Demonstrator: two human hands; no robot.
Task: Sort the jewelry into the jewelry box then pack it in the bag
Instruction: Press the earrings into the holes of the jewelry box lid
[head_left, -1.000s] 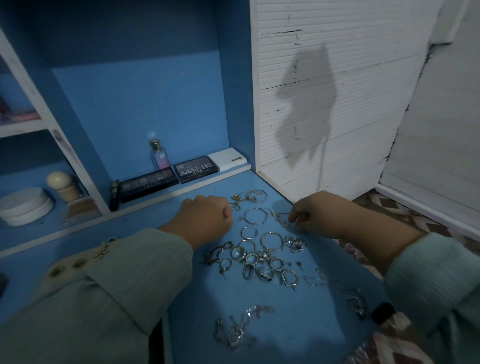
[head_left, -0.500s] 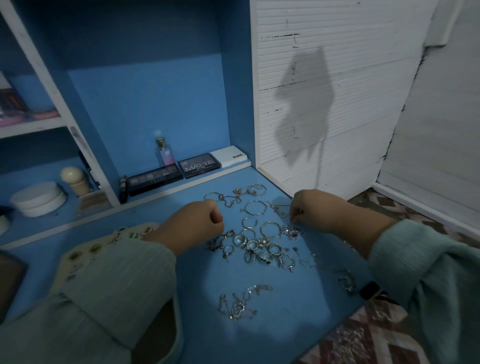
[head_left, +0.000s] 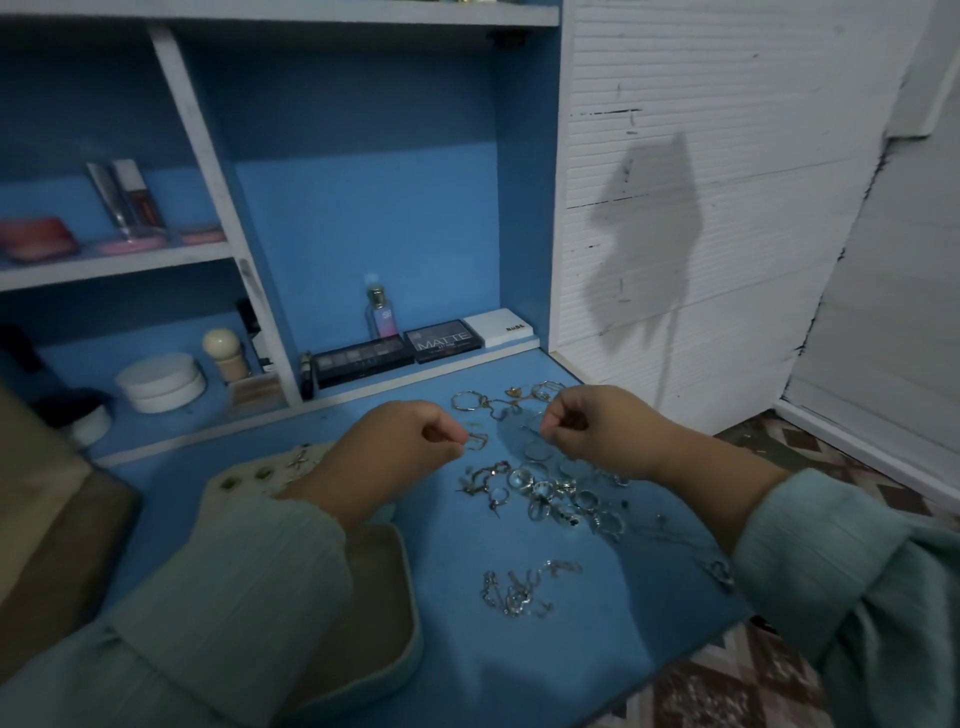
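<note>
On the flat black rectangular makeup palette (head_left: 443, 340) at the back of the blue desk, the word "MATTE" stands in large pale letters. The white rectangular box (head_left: 500, 326) just beside it has small dark print, too small to read surely.

There is one view only, from a camera worn on the person's head, so nothing is shared with a second angle. It looks forward and steeply down over the blue counter (head_left: 467, 649), close enough that both sleeves enter from the bottom corners and fill much of the lower frame. The lens is wide (straight edges bow toward the borders). The counter's far edge meets the shelf unit (head_left: 208, 156), which rises to the top left. Past the counter's right edge, the white slatted wall (head_left: 727, 208) fills the upper right and the patterned floor (head_left: 831, 467) shows below.
</note>
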